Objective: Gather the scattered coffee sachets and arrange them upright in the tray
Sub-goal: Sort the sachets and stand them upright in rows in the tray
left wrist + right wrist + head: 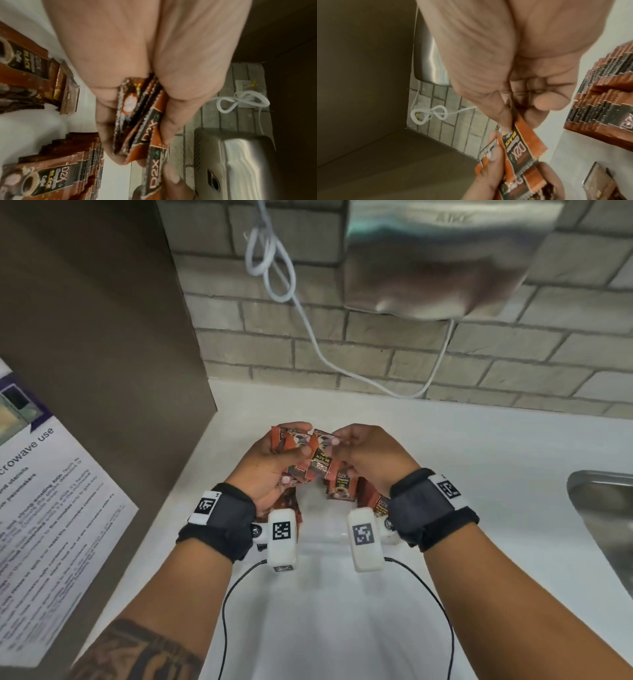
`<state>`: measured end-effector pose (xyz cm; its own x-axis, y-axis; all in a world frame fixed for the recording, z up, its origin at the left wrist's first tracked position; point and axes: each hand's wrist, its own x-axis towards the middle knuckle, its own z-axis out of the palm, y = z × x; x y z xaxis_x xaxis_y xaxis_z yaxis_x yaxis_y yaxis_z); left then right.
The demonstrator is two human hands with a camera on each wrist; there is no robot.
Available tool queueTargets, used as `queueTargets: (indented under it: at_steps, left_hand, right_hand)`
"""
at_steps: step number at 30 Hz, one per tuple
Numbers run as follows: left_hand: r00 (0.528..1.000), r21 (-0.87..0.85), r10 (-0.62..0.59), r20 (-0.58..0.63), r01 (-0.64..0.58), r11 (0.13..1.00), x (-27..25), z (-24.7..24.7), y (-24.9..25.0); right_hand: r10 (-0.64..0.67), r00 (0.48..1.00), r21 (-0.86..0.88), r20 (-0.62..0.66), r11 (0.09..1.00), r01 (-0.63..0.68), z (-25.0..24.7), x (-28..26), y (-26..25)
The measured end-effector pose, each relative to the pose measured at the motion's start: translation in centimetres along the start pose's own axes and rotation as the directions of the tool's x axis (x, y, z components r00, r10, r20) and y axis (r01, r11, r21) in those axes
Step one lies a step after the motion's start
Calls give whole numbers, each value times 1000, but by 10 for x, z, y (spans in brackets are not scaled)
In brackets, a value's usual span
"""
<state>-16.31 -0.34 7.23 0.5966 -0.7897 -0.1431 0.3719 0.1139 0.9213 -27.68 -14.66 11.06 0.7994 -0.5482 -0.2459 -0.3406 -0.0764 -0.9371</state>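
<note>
Both hands meet above the white desk, each holding sachets. Left hand grips a small bundle of sachets between curled fingers and thumb; the left wrist view shows them edge-on, stacked flat against each other, long axes running along the palm. Right hand pinches one sachet by its end between thumb and forefinger, its other end lying against the bundle. The orange-brown packs read "D2X" and "BLACK" over a printed coffee cup; from the head view the lettering on the pinched one is upside down. Below the hands more sachets stand upright in a packed row, faces toward the person; the tray holding them is hard to make out. At left a notice reads "...crowave use"; its smaller print is illegible. Steel dryer on the brick wall
</note>
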Motion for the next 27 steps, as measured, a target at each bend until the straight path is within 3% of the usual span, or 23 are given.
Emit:
queueTargets:
  at_steps: [4,10,23,25,27]
  left_hand:
    - [999,11,20,38,-20,1000,0,17,0]
    - [1000,-3,30,-5,-30,1000,-3,22,0]
    - [1000,-58,26,1,-26,998,4,19,2]
    - [1000,-30,24,-3,-24,999,3,17,2]
    - [1000,42,15,11,-15,999,0,17,2]
  right_hand:
    - [6,996,82,93,997,-13,-16,-14,3]
    - [42,996,478,84,875,-77,-32,-27,13]
    - [46,986,695,159,704,-145,-26,-27,21]
    - [59,994,635,95,765,-106,-26,-24,19]
    - [42,999,446,6,894,-40,-24,-18,17]
